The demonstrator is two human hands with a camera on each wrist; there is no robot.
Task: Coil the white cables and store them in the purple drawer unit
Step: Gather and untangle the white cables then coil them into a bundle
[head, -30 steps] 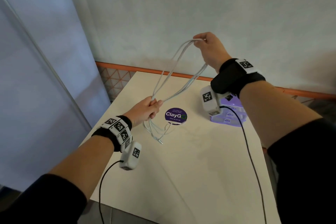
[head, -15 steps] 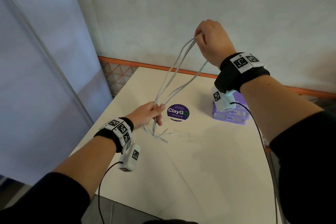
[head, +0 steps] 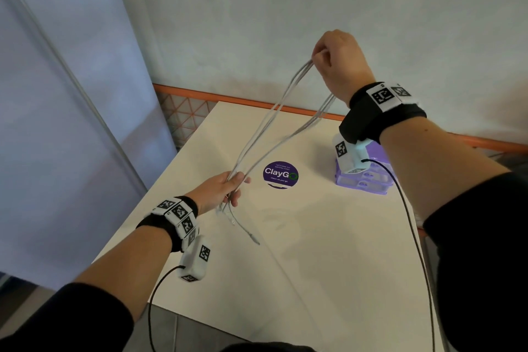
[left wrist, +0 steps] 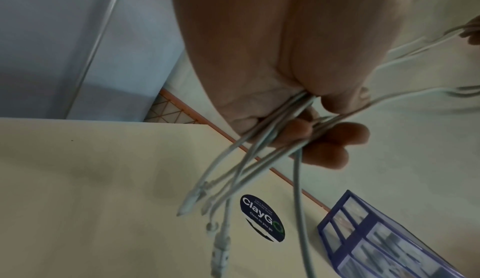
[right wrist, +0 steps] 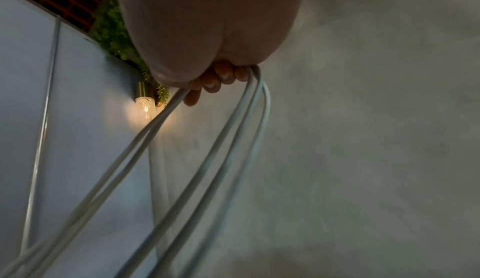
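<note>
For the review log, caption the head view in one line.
Right hand lifts looped white cables held by left hand; purple drawer unit waits.

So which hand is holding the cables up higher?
The right hand, raised near the wall, grips the looped tops of the cables; the left hand holds them low over the table.

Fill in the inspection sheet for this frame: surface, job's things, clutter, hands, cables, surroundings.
Surface: pale table, bare across most of what shows.
Job's things: white cables stretched as long loops between both hands, plug ends dangling below the lower grip; purple drawer unit on the table's far right, drawers look shut.
Clutter: round ClayGo sticker stuck on the table.
Hands: left hand grips the cables low, above the table; right hand holds the loop tops, raised high.
Cables: black leads run from the wrist cameras.
Surroundings: grey wall, orange rail, pale panel at left.
</note>
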